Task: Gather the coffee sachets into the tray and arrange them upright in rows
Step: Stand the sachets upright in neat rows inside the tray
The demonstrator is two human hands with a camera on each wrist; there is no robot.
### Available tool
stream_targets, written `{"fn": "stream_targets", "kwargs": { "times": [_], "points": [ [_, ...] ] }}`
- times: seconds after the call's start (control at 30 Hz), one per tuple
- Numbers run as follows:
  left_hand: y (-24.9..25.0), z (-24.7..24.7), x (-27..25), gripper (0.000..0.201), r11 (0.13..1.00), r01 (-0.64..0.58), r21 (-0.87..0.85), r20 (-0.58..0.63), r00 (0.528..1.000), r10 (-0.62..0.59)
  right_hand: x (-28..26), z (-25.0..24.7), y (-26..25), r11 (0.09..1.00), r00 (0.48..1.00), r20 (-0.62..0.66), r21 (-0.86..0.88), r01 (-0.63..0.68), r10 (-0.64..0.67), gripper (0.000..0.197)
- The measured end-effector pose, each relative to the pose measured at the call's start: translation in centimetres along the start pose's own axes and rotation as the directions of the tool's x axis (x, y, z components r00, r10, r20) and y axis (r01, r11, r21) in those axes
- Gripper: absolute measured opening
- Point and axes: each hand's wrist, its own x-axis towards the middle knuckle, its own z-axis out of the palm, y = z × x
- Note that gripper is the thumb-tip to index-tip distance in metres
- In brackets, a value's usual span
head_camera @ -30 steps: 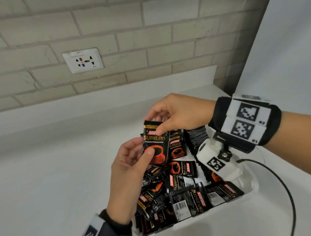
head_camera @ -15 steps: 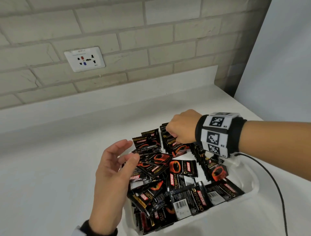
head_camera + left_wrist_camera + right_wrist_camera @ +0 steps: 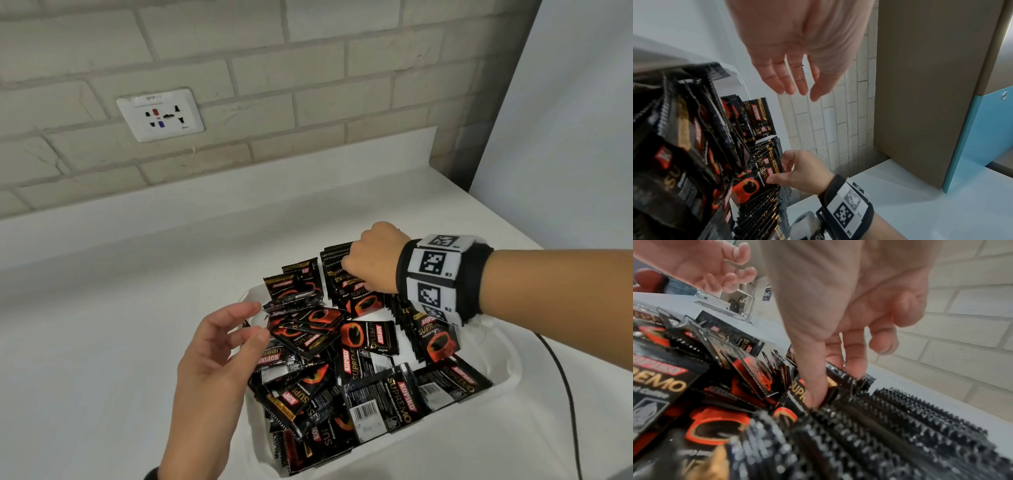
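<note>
A white tray (image 3: 506,363) on the counter holds many black coffee sachets. Loose sachets (image 3: 342,377) lie jumbled in its front and left. Upright rows (image 3: 337,255) stand at the back and right. My right hand (image 3: 358,274) reaches down into the back row and pinches the top of one sachet (image 3: 797,395) between thumb and fingers; it stands at the front of that row (image 3: 760,177). My left hand (image 3: 253,322) hovers open over the tray's left side, fingers relaxed, holding nothing, just beside the loose sachets.
The tray sits on a white counter (image 3: 102,342) against a brick wall with a socket plate (image 3: 160,114). A black cable (image 3: 565,377) runs along the counter right of the tray. A white panel (image 3: 565,137) bounds the right side.
Both hands held one sachet up above the tray. The left hand let go and opened; the right hand carried the sachet down into the back upright row.
</note>
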Motion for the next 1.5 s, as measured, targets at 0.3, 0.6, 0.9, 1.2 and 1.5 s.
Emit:
{"fn": "stream_targets", "kwargs": {
  "times": [0.3,0.6,0.9,1.2,1.5],
  "points": [
    [0.1,-0.2,-0.2,0.030,0.999,0.014,0.029,0.003,1.000,-0.014,-0.3,-0.1,0.3,0.999,0.994,-0.103,0.028,-0.038,0.040,0.030],
    [0.1,-0.8,-0.5,0.030,0.971,-0.058,0.230,0.084,0.996,0.039,-5.9,-1.9,1.4,0.887,0.972,-0.131,0.446,-0.120,0.197,0.032],
    [2.3,0.0,1.8,0.063,0.531,-0.490,0.692,0.670,0.710,-0.218,-15.1,2.2,-2.6,0.641,0.998,-0.037,0.768,0.000,0.044,0.044],
    [1.6,4.3,0.5,0.080,0.318,-0.744,0.588,0.797,0.464,-0.387,-18.0,7.3,-5.8,0.557,0.990,0.044,0.823,-0.114,0.137,0.083],
    [-1.2,9.5,2.5,0.069,0.105,-0.785,0.611,0.650,0.421,-0.632,-17.7,8.4,-7.1,0.570,0.961,0.032,0.800,-0.188,0.274,0.057]
  ]
}}
